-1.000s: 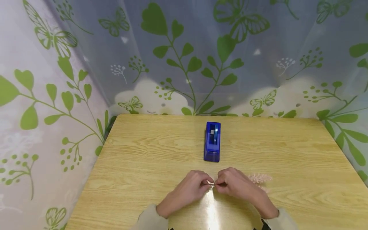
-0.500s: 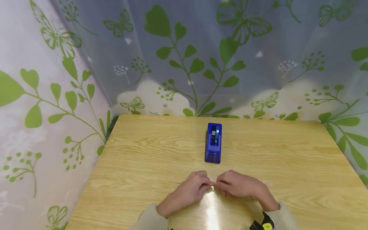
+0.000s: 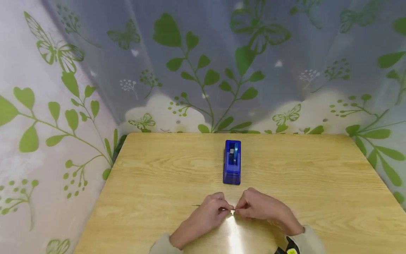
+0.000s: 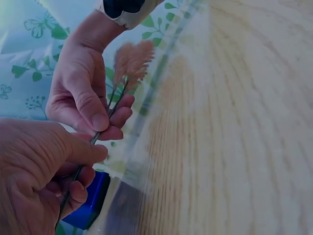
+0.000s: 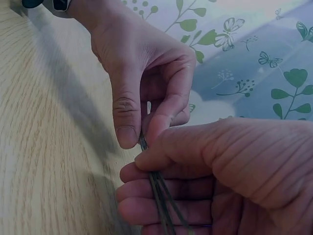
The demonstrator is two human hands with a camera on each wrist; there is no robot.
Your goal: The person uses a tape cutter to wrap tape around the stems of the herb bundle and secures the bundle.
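Two dried-grass stems with fluffy pink plumes (image 4: 133,63) are pinched between both hands, low in the middle of the head view. My left hand (image 3: 210,214) grips the thin dark stems (image 5: 160,198) between thumb and fingers, and a stem end pokes out to its left. Close beside it, fingertips almost meeting, my right hand (image 3: 264,207) pinches the same stems nearer the plumes. In the left wrist view the plumes stick out beyond the right hand; in the head view that hand and forearm mostly hide them.
A blue tape dispenser (image 3: 232,173) with a roll in it stands on the wooden table (image 3: 158,169) just beyond the hands. A curtain (image 3: 190,70) printed with leaves and butterflies hangs along the table's back and sides. Bright glare falls below the hands.
My right hand has turned at the stems, its fingers curling then re-pinching. The plumes, visible right of it earlier, are now mostly hidden behind it. The head view has shifted slightly.
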